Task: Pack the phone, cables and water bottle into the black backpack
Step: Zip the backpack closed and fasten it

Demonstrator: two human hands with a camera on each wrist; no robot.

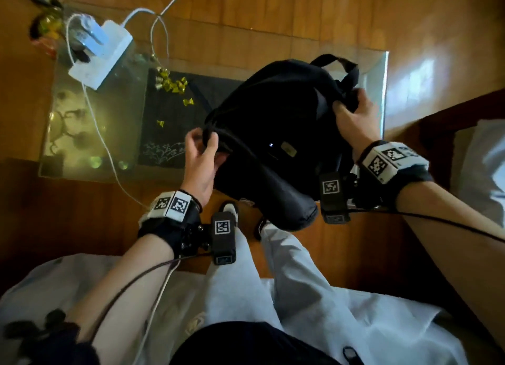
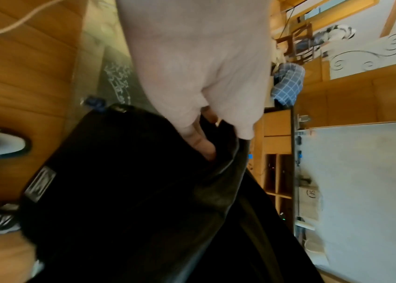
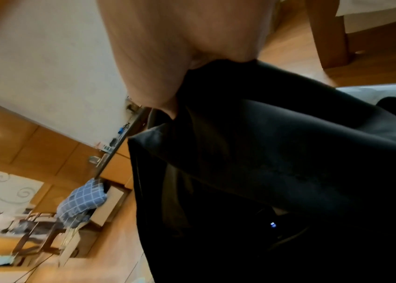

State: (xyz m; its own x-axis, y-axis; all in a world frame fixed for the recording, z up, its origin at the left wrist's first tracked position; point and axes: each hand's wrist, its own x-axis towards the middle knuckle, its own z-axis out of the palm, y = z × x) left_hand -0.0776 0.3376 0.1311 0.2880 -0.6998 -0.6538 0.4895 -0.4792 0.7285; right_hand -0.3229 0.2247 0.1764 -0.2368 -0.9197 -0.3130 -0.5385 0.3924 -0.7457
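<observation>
The backpack is held over the tabletop edge. Its left rim is pinched in the left grip, and the top is clutched by the right grip.

No legible text; small label on black backpack too blurred to read.

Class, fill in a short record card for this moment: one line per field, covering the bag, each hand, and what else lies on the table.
Bag: black backpack, held over the near edge of the glass table
Left hand: pinches the backpack's edge on the left
Right hand: grips the backpack near its top handle
Inside bag: dark, a small light glows; contents cannot be told
On table: white power strip with white cable, small yellow pieces on a dark mat
Phone, water bottle: not visible
</observation>
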